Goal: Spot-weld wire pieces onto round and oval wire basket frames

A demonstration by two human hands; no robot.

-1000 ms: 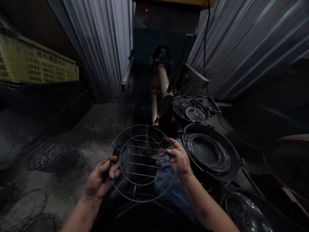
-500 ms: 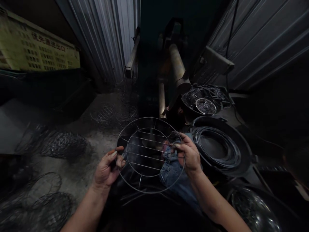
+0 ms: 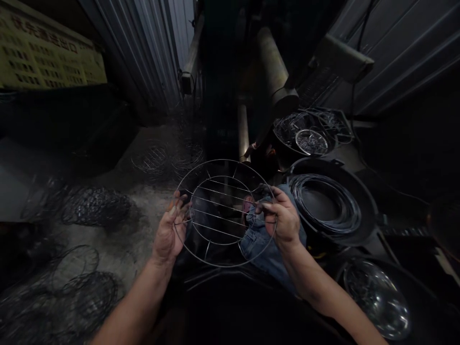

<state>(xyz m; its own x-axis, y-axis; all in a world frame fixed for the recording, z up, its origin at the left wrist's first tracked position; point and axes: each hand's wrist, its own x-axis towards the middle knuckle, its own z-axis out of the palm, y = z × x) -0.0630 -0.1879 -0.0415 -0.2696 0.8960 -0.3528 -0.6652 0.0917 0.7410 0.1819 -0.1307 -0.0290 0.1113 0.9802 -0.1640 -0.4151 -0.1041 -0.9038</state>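
A round wire rack (image 3: 219, 217), made of two rings joined by short spokes with parallel bars across the inner ring, is held up in front of my lap. My left hand (image 3: 169, 235) grips its left rim, with the thumb on the near side and the fingers behind the wire. At the opposite rim, my right hand (image 3: 285, 218) is closed on the outer ring, thumb and fingers pinching near a spoke. Behind the rack, part of my blue jeans (image 3: 266, 254) shows.
Ahead stands a dark machine with thick metal bars (image 3: 275, 62). To the right are a coil of wire (image 3: 325, 203) in a black tub, a basin of metal pieces (image 3: 312, 142), and a shiny round bowl (image 3: 377, 299). Wire rings (image 3: 95, 208) lie piled leftward; a yellow crate (image 3: 53, 52) sits behind.
The rack has risen slightly in view with both hands. My left hand has shifted up and its fingers have spread along the rim. The camera view has tilted a little.
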